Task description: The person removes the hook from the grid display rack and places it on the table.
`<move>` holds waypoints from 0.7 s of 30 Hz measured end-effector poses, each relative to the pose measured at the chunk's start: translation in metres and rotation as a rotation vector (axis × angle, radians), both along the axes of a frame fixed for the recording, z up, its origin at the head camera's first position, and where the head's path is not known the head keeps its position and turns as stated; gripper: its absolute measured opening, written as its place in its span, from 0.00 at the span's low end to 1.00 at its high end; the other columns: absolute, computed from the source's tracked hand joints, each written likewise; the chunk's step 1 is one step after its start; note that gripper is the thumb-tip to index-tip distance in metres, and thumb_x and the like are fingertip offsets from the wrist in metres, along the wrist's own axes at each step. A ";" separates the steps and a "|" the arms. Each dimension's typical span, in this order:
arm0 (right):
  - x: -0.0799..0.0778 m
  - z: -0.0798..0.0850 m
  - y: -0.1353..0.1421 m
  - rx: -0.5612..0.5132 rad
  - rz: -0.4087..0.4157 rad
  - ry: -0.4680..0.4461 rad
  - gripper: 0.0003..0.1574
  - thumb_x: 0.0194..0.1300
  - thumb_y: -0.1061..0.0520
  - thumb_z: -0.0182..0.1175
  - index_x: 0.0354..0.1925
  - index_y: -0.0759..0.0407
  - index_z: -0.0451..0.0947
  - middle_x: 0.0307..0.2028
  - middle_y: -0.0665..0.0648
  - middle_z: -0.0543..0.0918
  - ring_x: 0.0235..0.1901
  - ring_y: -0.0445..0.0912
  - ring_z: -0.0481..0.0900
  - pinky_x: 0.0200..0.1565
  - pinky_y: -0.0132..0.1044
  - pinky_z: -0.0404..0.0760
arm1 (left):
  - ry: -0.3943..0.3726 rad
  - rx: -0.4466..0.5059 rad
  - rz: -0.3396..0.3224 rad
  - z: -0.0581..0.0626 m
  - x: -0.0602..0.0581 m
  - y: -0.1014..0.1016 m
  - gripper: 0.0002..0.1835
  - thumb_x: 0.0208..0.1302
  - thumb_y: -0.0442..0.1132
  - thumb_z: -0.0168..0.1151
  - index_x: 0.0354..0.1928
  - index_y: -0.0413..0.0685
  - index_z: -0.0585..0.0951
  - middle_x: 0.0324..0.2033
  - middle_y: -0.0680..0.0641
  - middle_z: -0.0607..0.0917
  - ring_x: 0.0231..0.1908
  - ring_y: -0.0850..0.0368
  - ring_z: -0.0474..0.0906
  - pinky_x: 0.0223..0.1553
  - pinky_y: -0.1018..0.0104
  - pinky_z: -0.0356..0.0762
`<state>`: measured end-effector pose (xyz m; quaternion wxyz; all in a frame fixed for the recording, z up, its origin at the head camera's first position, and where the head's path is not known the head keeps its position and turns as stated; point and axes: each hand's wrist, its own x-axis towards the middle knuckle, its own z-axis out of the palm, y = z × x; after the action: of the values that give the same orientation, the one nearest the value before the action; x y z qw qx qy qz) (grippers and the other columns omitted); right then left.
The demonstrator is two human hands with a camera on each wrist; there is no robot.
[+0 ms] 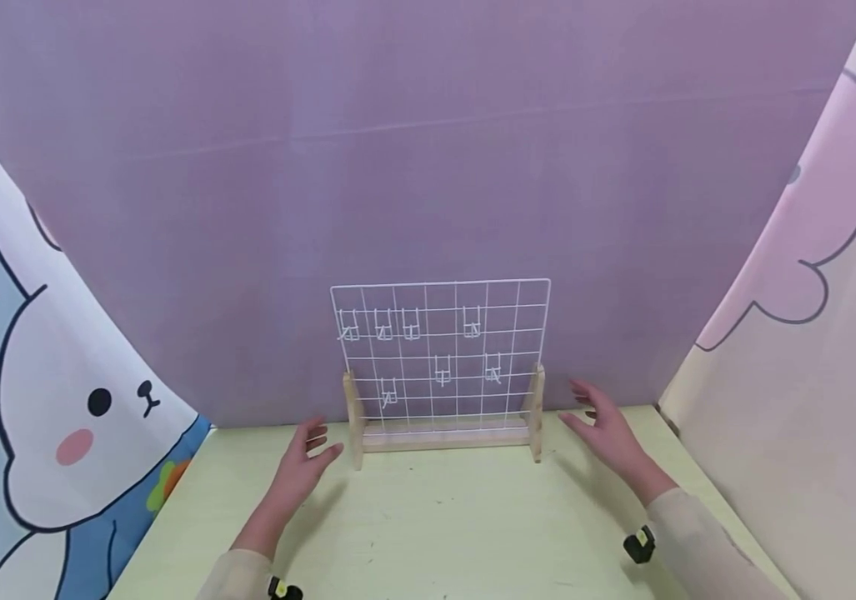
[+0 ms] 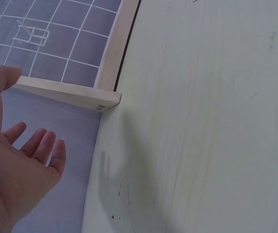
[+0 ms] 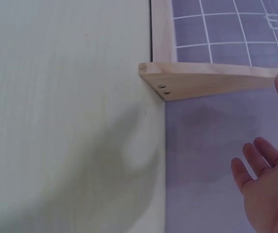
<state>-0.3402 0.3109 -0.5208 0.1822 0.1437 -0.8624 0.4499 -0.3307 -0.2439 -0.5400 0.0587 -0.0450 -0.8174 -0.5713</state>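
A white wire grid rack (image 1: 412, 358) stands upright in a light wooden base (image 1: 446, 439) at the back of the table. Several white wire hooks (image 1: 493, 368) hang on its bars at different heights. To the left of the rack is my left hand (image 1: 302, 461), fingers loosely bent, holding nothing. My right hand (image 1: 608, 431) is on the other side, beside the right wooden upright (image 1: 537, 414), thumb and fingers spread apart. In the left wrist view the thumb overlaps the edge of the wooden side piece (image 2: 80, 92). The right wrist view shows the thumb near the opposite side piece (image 3: 202, 80).
The pale yellow-green table (image 1: 428, 525) carries a few small dark marks. Behind it hangs a purple cloth (image 1: 428, 167). A printed cloth with a rabbit (image 1: 82, 400) borders the left side, and a pink and cream cloth (image 1: 810, 375) the right.
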 end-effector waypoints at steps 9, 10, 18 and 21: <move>-0.008 0.011 -0.012 -0.047 0.028 0.022 0.42 0.79 0.59 0.70 0.80 0.70 0.64 0.75 0.74 0.72 0.70 0.73 0.74 0.68 0.72 0.73 | 0.020 -0.008 -0.006 0.000 -0.005 0.001 0.35 0.80 0.39 0.69 0.80 0.37 0.65 0.76 0.32 0.72 0.77 0.32 0.68 0.74 0.38 0.71; -0.009 0.012 -0.013 -0.050 0.029 0.026 0.42 0.79 0.59 0.70 0.80 0.70 0.64 0.75 0.75 0.72 0.70 0.73 0.74 0.68 0.71 0.74 | 0.021 -0.004 -0.006 0.001 -0.006 0.002 0.35 0.80 0.39 0.69 0.80 0.37 0.65 0.76 0.33 0.72 0.77 0.33 0.68 0.75 0.38 0.71; -0.017 0.021 -0.019 -0.062 0.038 0.027 0.44 0.79 0.57 0.69 0.82 0.68 0.62 0.75 0.74 0.71 0.71 0.72 0.72 0.71 0.71 0.71 | 0.069 -0.003 -0.010 0.013 -0.010 0.009 0.34 0.79 0.38 0.70 0.79 0.38 0.67 0.75 0.32 0.74 0.76 0.34 0.70 0.74 0.41 0.72; -0.020 0.024 -0.021 -0.077 0.043 0.035 0.43 0.79 0.58 0.69 0.82 0.68 0.62 0.75 0.73 0.72 0.71 0.72 0.72 0.71 0.72 0.70 | 0.091 -0.001 -0.018 0.020 -0.011 0.013 0.34 0.78 0.37 0.70 0.78 0.36 0.67 0.74 0.31 0.75 0.74 0.32 0.70 0.72 0.43 0.74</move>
<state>-0.3607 0.2903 -0.4968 0.1927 0.1628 -0.8380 0.4838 -0.3421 -0.2305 -0.5196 0.0905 -0.0782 -0.8137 -0.5688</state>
